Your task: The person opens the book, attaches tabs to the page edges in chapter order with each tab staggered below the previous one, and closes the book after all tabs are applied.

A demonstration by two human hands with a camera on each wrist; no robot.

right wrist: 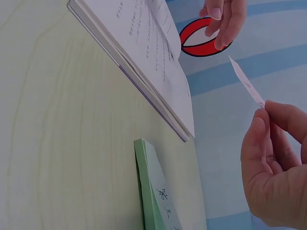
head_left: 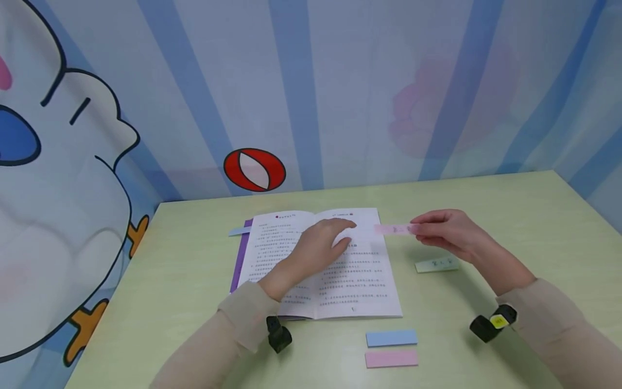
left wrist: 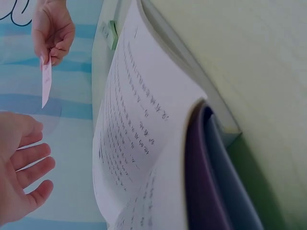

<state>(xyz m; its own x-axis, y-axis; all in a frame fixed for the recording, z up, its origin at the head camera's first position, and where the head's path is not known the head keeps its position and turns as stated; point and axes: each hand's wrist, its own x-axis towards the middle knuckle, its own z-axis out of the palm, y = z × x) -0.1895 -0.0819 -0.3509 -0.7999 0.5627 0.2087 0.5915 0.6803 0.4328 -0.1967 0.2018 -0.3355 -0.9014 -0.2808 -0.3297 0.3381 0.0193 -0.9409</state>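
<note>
Pink strip [head_left: 391, 229]: While the right hand [head_left: 449, 232] is pinching one end between thumb and fingers, the thin, slightly bowed slip of paper is pointing toward the open book, hanging in the air near the right page's edge and showing handwritten marks.
Right hand: It is clamping the strip at its fingertips, the other fingers folding in behind.
Left hand [head_left: 318, 246]: Its thumb and fingers are standing apart, softly bent, and the hand is hovering above the pages.
Open book [head_left: 357, 281]: It is lying spread on the worktop [head_left: 194, 270], its smooth white leaves curving up from the fold and carrying rows of dark print; a purple cover [head_left: 241, 256] is peeking out along the left side.
Blue tab [head_left: 239, 231]: This flat paper slip is jutting out past the book's upper left edge.
Green pad [head_left: 436, 265]: A narrow block of layered paper with handwriting on top, it is resting just right of the book, below the right hand.
Blue pad [head_left: 391, 338] and pink pad [head_left: 391, 359]: These oblong, plain-topped pieces are lying one above the other, near the book's lower right corner.
Worktop: Its pale, yellowish-green surface is showing a faint wood grain.
Backdrop [head_left: 340, 108]: Smooth blue-striped sheeting is rising behind, bearing cartoon shapes.
Sleeves [head_left: 214, 346]: Matte beige cloth is covering both forearms.
</note>
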